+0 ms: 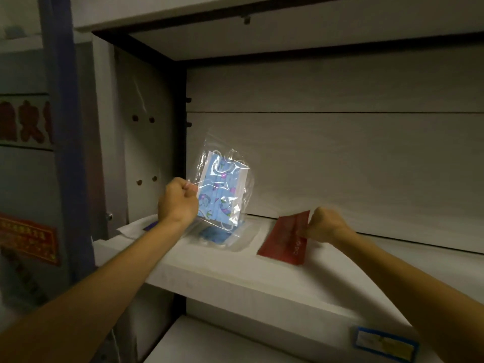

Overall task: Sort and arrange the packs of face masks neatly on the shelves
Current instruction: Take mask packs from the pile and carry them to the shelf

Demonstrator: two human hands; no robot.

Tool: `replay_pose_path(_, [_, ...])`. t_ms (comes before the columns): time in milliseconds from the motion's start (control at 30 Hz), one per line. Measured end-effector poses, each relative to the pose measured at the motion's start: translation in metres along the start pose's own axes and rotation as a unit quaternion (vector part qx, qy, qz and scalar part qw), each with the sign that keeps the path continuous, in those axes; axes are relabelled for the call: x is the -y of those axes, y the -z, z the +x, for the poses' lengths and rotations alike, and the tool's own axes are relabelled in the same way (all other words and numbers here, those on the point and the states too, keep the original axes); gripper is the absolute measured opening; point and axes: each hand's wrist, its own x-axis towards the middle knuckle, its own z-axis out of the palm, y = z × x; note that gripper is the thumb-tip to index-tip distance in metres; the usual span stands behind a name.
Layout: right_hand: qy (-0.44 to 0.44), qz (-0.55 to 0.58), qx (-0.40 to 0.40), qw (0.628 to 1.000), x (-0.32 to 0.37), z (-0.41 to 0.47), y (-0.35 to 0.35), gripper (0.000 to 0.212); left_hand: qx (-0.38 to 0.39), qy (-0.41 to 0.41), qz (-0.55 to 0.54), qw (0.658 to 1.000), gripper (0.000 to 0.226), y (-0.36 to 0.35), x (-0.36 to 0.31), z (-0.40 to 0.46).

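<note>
On the white shelf (235,279), sorting is looking early-stage. Left hand (178,203) is pinching a clear pack of blue patterned masks (222,189) by its left edge, fingers curled tight, holding it upright above the shelf's left end. Right hand (327,226) is gripping a red pack (285,237) at its far right corner, fingers closed; whether the pack's near edge is touching the shelf or just above it, can't tell. Another blue pack in clear wrap (222,238) is already lying flat at the left, directly under the raised one, so a blue pile is apparently starting there. White item with a purple corner (141,227) is sitting at the far left edge, identity unclear. Rest of the shelf to the right is showing bare. Lower shelf front is carrying a blue-framed label (385,345). Nothing is blocking either placement; slippery wrap could be sliding off the stack.
</note>
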Motion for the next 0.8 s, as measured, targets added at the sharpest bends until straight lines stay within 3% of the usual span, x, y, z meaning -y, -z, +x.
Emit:
replay_pose_path(367, [-0.011,-0.062,-0.132,0.989,-0.006,-0.048,0.012,0.031,0.103,-0.017,-0.039,0.994,0.014,-0.026,0.003,0.017])
replay_pose_path(800, [-0.039,-0.090,-0.232,0.968,-0.062,-0.163,0.037,0.022,0.229,-0.045,-0.092,0.968,0.007,-0.065,-0.022,-0.076])
